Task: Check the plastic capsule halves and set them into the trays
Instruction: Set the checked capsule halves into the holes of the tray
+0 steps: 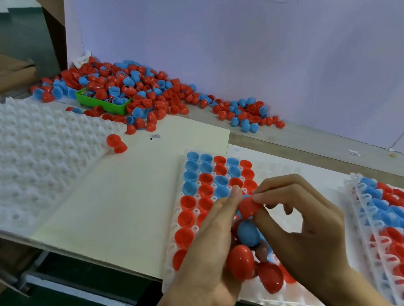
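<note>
The right hand (308, 230) pinches a red plastic capsule half (250, 207) between thumb and forefinger, its grip closed on the rim; the half's dome points toward the lower left, its open end hidden under the fingers. The left hand (212, 249) cups several more halves, its fingers curled round a blue dome (248, 233) and two red domes (241, 261), rounded ends outward. Both hands hover over the white moulded plastic tray (175, 225) on the bench (119, 206), whose left columns hold red and blue halves, open ends up. A small printed label (155, 136) lies beyond; its writing is unreadable.
</note>
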